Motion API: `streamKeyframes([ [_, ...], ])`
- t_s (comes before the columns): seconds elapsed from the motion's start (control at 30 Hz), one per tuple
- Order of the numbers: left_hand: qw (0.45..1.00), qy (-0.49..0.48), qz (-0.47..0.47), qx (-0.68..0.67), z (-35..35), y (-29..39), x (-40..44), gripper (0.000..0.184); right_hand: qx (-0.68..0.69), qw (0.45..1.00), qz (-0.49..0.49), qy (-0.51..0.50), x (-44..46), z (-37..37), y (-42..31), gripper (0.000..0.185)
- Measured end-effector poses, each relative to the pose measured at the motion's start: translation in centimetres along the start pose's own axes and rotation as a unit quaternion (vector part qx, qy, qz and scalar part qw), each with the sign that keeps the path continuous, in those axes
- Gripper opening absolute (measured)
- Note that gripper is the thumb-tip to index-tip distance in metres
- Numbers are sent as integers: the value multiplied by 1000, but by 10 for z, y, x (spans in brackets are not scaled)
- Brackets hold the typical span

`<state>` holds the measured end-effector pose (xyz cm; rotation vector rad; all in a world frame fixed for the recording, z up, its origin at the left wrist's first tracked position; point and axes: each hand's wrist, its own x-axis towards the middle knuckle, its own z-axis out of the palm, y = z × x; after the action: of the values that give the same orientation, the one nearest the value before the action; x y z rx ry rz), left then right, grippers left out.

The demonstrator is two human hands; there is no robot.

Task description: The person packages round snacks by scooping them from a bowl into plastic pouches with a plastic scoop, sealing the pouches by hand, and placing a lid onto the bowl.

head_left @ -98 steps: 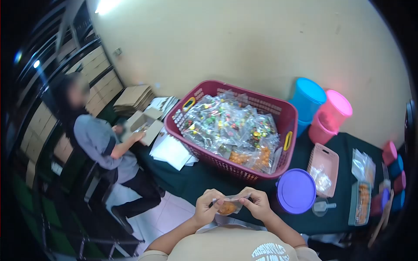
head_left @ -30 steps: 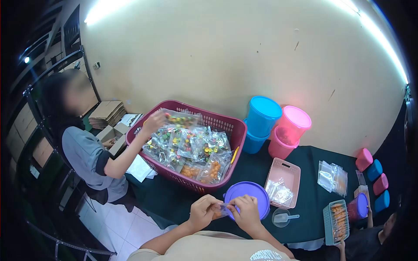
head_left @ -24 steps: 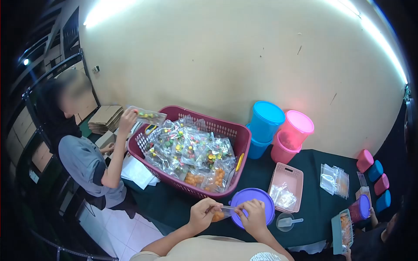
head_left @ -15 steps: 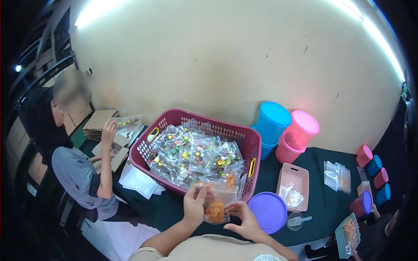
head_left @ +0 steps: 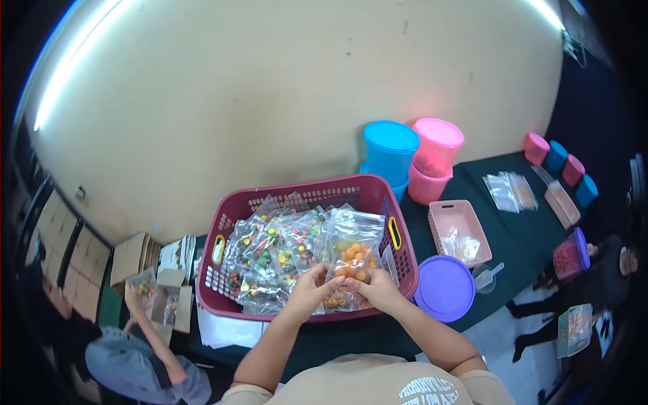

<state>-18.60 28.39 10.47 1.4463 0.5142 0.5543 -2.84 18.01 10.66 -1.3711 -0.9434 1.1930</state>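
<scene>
A clear zip bag of round orange pieces [head_left: 356, 253] is upright between my two hands, over the right part of a maroon laundry-type basket [head_left: 297, 317]. My left hand [head_left: 312, 289] pinches the bag's lower left side. On its lower right side, my right hand [head_left: 376, 290] is closed too, thumbs nearly meeting in front. Inside the basket lies a heap of clear bags with multicoloured pieces [head_left: 270, 253]. Another bag of orange pieces is partly hidden under my hands.
Blue tubs [head_left: 391, 145] and pink tubs [head_left: 435, 155] stand behind the basket. To the right are a purple lid [head_left: 445, 289], a scoop [head_left: 487, 277], a pink tray [head_left: 461, 212] and flat bags [head_left: 509, 192]. A co-worker [head_left: 135, 358] at left holds a bag; another person [head_left: 601, 290] is at right.
The orange bag has gone from low by the basket's front rim to upright over the basket. Both hands now grip its lower sides. My view has turned and shifted.
</scene>
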Motion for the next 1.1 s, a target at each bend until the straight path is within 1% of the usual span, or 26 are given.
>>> streamKeyframes([
  [0.03,1000,16,-1,27,-2,-8,4,29,9,1000,-9,-1,9,-1,11,43],
  [0.07,988,35,3,151,-8,-20,7,22,-36,989,-131,51,13,6,19,43],
  [0.1,988,15,2,151,-11,-31,8,22,-34,989,-129,70,15,5,24,43],
  [0.17,996,82,-21,-14,-8,-33,6,18,-116,991,-53,40,13,2,21,44],
  [0.2,997,70,-21,10,-14,-30,4,17,-91,995,-31,35,14,2,18,47],
  [0.23,999,43,-25,13,-14,-29,3,17,-84,994,-29,62,13,2,18,47],
  [0.3,999,26,-10,25,-15,-31,3,19,-124,990,-67,23,15,0,15,45],
  [0.33,998,34,-18,39,-22,-42,6,21,-148,985,-86,0,16,-1,12,44],
  [0.37,999,20,-16,39,-19,-40,8,21,-149,985,-85,14,17,0,11,44],
  [0.43,996,49,-39,-62,-12,-34,5,27,-193,980,-46,-23,16,3,13,43],
  [0.47,999,39,-14,-9,-17,-35,4,32,-195,980,-44,-15,14,4,14,43],
  [0.57,999,43,2,-14,-18,-37,5,31,-200,972,-124,20,10,5,13,60],
  [0.6,999,45,-2,-23,-20,-42,7,34,-210,974,-91,2,10,3,11,67],
  [0.63,999,42,-3,-23,-19,-38,5,34,-210,974,-91,5,10,4,13,67],
  [0.7,999,32,-9,-32,-16,-29,1,39,-258,958,-121,24,12,4,17,80],
  [0.73,998,33,16,-54,-14,-30,1,46,-235,968,-81,-20,10,2,8,82],
  [0.77,998,32,16,-55,-12,-28,1,46,-236,968,-80,-19,14,2,13,82],
  [0.83,998,24,-1,-50,-8,-21,-2,50,-218,972,-62,-58,22,1,24,84],
  [0.9,999,7,-9,-44,-9,-23,-1,49,-228,969,-76,-66,19,-2,24,80],
  [0.97,996,28,-28,-85,-14,-36,4,47,-137,985,-76,-74,15,-2,23,73],
  [1.0,995,18,-42,-90,-20,-45,6,48,-164,978,-120,-47,18,-1,32,69],
  [1.03,995,18,-43,-89,-19,-41,4,48,-162,978,-120,-47,19,-2,34,69],
  [1.1,996,28,-74,-49,-15,-31,2,43,-204,970,-125,-49,21,-4,37,68],
])
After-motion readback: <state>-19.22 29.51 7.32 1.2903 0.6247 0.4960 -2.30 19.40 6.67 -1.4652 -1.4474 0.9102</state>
